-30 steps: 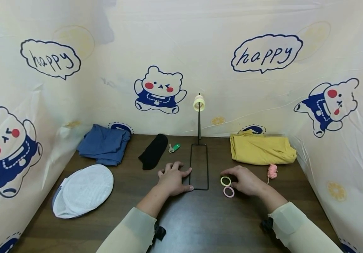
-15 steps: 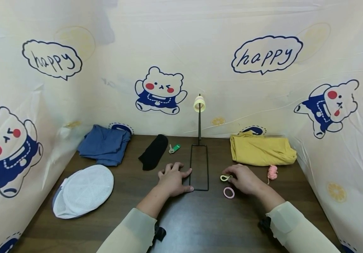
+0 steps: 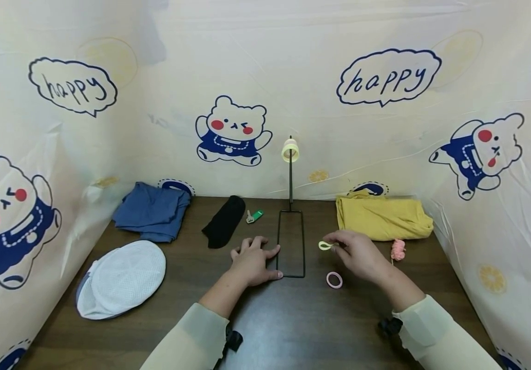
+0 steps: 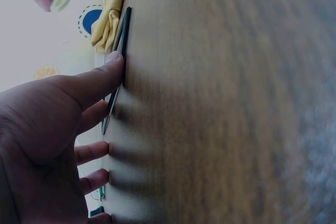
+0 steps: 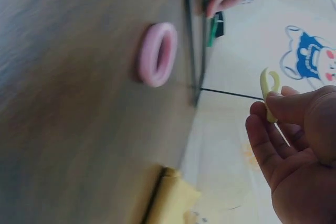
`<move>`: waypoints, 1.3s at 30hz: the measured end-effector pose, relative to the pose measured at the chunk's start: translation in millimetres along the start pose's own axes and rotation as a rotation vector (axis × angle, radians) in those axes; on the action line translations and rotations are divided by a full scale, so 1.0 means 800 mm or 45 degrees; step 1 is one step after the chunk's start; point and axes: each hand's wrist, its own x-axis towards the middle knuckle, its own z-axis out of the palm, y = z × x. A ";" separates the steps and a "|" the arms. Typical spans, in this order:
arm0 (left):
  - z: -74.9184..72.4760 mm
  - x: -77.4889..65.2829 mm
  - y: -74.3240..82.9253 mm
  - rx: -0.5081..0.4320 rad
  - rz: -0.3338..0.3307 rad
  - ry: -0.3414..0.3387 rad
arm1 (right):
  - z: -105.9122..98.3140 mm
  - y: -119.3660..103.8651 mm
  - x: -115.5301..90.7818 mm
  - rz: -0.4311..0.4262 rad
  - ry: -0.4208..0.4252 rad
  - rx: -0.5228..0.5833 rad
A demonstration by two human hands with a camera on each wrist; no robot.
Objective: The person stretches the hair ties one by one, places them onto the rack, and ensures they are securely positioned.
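Note:
My right hand pinches a pale yellow hair tie, squeezed to a narrow loop, above the table. In the right wrist view, thumb and fingers hold this hair tie at one end. My left hand is spread on the table, with thumb and index finger touching the left side of a black wire stand. The left wrist view has the thumb against the stand's wire base. Pale yellow rings sit near the top of its upright rod. A pink hair tie lies flat, right of the base.
A yellow folded cloth and a small pink yarn bundle lie at right. Toward the left are a black sock, a key with a green tag, a blue folded cloth and a white cap.
The right hand has pinched the yellow hair tie beside the pink one and lifted it up and away, toward the stand. The left hand has stayed in place.

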 end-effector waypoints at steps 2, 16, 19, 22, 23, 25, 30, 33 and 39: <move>0.000 0.001 -0.001 0.002 -0.003 0.003 | -0.005 -0.008 0.003 -0.026 0.039 0.022; -0.001 0.001 0.001 -0.013 -0.001 -0.002 | -0.032 -0.056 0.024 -0.316 0.316 -0.008; 0.000 0.001 0.001 -0.018 -0.004 -0.013 | -0.038 -0.069 0.027 -0.376 0.369 -0.008; 0.001 0.002 0.000 -0.011 -0.011 -0.016 | -0.044 -0.085 0.032 -0.450 0.435 0.003; 0.001 0.002 0.000 -0.013 -0.012 -0.015 | -0.046 -0.090 0.034 -0.478 0.458 0.008; 0.001 0.003 -0.001 -0.017 -0.008 -0.010 | -0.051 -0.099 0.038 -0.531 0.498 0.022; 0.001 0.003 -0.002 -0.012 -0.006 -0.006 | -0.060 -0.118 0.045 -0.619 0.555 0.058; 0.001 0.004 -0.002 0.002 -0.008 0.002 | -0.065 -0.127 0.049 -0.654 0.577 0.067; 0.000 0.004 -0.001 0.001 -0.017 -0.008 | -0.075 -0.143 0.059 -0.719 0.620 0.087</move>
